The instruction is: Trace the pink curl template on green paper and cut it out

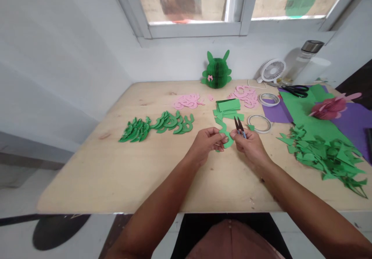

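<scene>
Between my two hands is a curved green paper cutout (228,143). My left hand (207,141) pinches its left side. In my right hand (249,144) is a small pair of scissors (239,125), dark blades pointing up and away and slightly parted; the thumb and finger of that hand are also at the cutout's right edge. Just beyond my hands lie stacked green paper strips (229,105). Left of them, curved green cutouts (174,122) overlap in a row, beside a denser heap of green cutouts (135,130).
Green scraps (328,154) pile at the right, near green and purple sheets (300,104), black scissors (295,91) and a pink paper figure (329,108). Tape rolls (259,131) and pink cutouts (187,101) lie mid-table. A green honeycomb figure (217,73), fan (272,71) and bottle (300,63) stand behind.
</scene>
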{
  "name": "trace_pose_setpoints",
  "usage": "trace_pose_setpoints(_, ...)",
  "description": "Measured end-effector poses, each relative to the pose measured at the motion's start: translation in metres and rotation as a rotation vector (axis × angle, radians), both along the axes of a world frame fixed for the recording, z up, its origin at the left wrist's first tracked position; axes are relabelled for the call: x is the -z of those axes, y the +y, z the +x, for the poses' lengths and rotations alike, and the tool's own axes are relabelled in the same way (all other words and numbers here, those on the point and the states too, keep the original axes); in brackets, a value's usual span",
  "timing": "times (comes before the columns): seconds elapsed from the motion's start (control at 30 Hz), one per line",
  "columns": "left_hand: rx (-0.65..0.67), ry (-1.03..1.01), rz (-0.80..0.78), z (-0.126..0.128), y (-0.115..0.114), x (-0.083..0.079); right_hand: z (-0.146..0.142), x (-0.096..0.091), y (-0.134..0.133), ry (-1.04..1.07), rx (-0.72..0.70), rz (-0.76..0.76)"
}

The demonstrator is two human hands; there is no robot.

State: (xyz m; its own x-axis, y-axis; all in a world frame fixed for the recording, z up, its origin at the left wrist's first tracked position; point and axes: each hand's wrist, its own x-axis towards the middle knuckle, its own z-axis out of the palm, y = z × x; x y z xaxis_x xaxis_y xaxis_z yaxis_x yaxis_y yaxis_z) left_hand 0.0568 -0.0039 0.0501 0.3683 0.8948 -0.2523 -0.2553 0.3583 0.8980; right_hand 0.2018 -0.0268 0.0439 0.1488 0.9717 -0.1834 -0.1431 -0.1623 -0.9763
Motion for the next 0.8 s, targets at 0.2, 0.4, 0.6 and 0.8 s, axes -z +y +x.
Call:
trace_pose_setpoints(0.2,-0.065,-0.039,0.004,-0.0001,0.001,0.0007,-0.0025,-0.0042,-0.0013,0.018,-0.013,0.002)
trace_pose_setpoints(0.4,-0.106,-0.067,-0.009,-0.0001,0.0009,-0.0015,-0.0042,-0.0049,-0.0018,0.025,-0.022,-0.006)
trace_pose_setpoints(0.6,-0.056,-0.057,-0.018,0.0005,-0.0008,-0.0011,-0.0008,-0.0047,0.0001,0.039,0.003,0.005)
trace_pose_setpoints(0.8,0.024,-0.04,0.008,-0.0068,0.0039,-0.0032,0.0048,-0.0067,0.0014,0.06,-0.031,0.012)
